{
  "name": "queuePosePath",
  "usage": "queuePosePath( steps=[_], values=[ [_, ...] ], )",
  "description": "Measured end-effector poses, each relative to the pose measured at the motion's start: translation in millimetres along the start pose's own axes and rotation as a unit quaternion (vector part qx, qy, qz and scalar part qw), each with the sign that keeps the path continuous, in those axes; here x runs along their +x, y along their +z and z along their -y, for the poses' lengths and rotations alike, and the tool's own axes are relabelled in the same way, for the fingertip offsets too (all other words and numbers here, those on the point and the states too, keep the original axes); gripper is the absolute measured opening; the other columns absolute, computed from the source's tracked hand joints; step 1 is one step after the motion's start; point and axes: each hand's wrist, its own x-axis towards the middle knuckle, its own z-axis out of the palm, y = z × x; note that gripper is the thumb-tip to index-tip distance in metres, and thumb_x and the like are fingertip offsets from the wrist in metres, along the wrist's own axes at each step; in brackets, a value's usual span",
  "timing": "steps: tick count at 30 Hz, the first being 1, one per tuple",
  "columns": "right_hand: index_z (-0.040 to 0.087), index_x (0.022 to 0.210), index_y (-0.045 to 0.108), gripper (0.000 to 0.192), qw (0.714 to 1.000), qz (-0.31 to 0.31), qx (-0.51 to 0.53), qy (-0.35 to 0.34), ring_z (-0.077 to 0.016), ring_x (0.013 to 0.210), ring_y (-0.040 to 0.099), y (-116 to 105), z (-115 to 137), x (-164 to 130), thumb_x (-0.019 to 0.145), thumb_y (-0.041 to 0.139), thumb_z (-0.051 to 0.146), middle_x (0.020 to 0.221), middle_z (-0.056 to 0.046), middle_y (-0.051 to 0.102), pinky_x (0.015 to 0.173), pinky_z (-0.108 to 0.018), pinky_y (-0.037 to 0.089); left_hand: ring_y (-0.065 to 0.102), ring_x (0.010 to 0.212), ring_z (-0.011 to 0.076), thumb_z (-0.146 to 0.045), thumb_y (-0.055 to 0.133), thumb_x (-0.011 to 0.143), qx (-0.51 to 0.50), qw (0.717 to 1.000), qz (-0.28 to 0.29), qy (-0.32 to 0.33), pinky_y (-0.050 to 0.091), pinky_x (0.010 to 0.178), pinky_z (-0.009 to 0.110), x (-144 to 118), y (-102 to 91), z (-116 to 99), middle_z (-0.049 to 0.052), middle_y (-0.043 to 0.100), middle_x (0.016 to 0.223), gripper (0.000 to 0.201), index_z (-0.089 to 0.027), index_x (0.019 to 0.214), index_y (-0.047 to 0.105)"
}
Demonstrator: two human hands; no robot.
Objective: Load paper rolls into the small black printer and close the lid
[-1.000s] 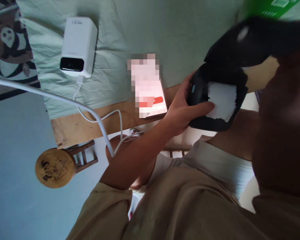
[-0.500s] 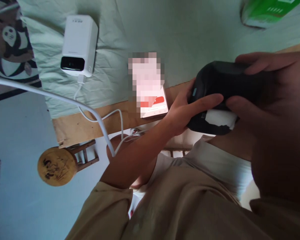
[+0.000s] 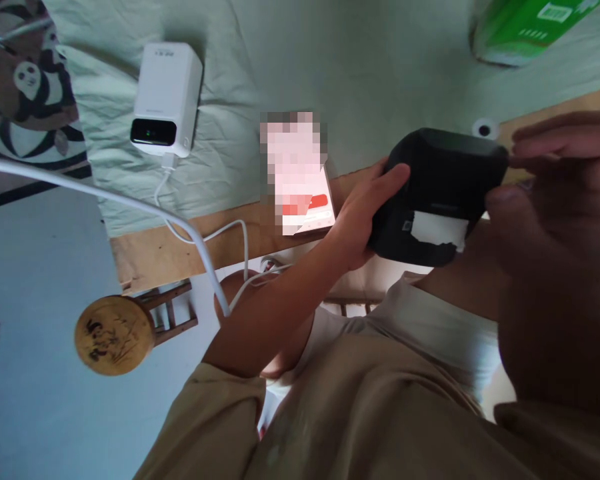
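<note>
Both hands hold a small black device (image 3: 443, 193) above the table edge, in front of the person's chest. Left hand (image 3: 365, 213) wraps its left end, thumb lying across the top. Right hand (image 3: 555, 200), blurred and close to the camera, pinches the right end between thumb and fingers. A phone (image 3: 305, 200) lies on the wooden table (image 3: 150, 253) just beside the left hand.

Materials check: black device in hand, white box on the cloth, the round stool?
Black device, gripped by the left hand: looks like matte moulded plastic, rounded corners, dull sheen; white paper strip on it. White box: smooth plastic, probably satin, with a glossy dark window. Round stool: wood, tan varnished seat with a dark drawing, wooden legs.
</note>
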Motion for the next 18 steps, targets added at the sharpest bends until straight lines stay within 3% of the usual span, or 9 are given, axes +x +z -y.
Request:
queuePosePath(
  steps=[3,6,11,14,16,18],
  values=[
    [0.039,0.133,0.065,0.054,0.999,0.015,-0.014,-0.04,-0.0235,0.097,0.064,-4.1,-5.5,-2.9,0.079,0.074,0.035,0.112,-0.009,0.063,0.07,-0.04,0.056,0.072,0.096,0.023,-0.042,0.066,0.09,-0.003,0.998,-0.054,-0.03,0.058,0.083,0.036,6.4,-4.1,3.2,0.0,0.073,0.091,0.019,-0.026,0.098,0.072],
    [0.041,0.136,0.063,0.061,0.997,0.056,0.001,-0.044,-0.0175,0.089,0.059,-5.5,-7.5,-1.6,0.077,0.079,0.037,0.112,-0.009,0.059,0.064,-0.034,0.058,0.069,0.116,0.0253,-0.038,0.063,0.091,0.0,0.996,-0.089,-0.022,0.058,0.1,0.04,10.2,-4.3,4.4,0.0,0.074,0.097,0.017,-0.025,0.097,0.073],
    [0.043,0.14,0.059,0.072,0.996,0.057,0.043,-0.06,-0.0145,0.083,0.055,-5.4,-5.5,2.5,0.072,0.084,0.049,0.117,-0.008,0.055,0.063,-0.035,0.06,0.071,0.112,0.0238,-0.032,0.056,0.094,0.013,0.995,-0.101,0.009,0.057,0.104,0.04,9.2,2.3,1.9,-0.002,0.072,0.089,0.019,-0.027,0.089,0.073],
    [0.044,0.14,0.058,0.076,0.996,0.077,0.028,-0.042,-0.0202,0.098,0.057,-6.3,-5.2,3.2,0.07,0.085,0.051,0.12,-0.009,0.055,0.067,-0.038,0.06,0.07,0.114,0.0239,-0.031,0.055,0.095,0.017,0.994,-0.11,0.01,0.056,0.105,0.04,8.2,4.1,-0.1,-0.002,0.072,0.089,0.02,-0.027,0.088,0.073],
    [0.039,0.135,0.063,0.073,0.997,0.065,0.006,-0.037,-0.0222,0.102,0.057,-6.9,-5.4,2.9,0.067,0.086,0.053,0.106,-0.008,0.058,0.065,-0.036,0.056,0.069,0.115,0.0234,-0.032,0.054,0.095,0.006,0.994,-0.105,-0.004,0.054,0.107,0.04,7.1,3.9,-1.0,-0.002,0.072,0.09,0.021,-0.027,0.088,0.073],
    [0.035,0.124,0.07,0.065,0.999,0.012,0.024,-0.033,-0.015,0.079,0.055,-7.3,-5.7,2.2,0.064,0.087,0.054,0.078,-0.002,0.051,0.055,-0.03,0.044,0.07,0.108,0.0233,-0.037,0.055,0.095,-0.003,0.996,-0.087,-0.015,0.055,0.102,0.039,5.4,3.2,-1.8,-0.001,0.072,0.086,0.022,-0.027,0.086,0.073]
  ],
)
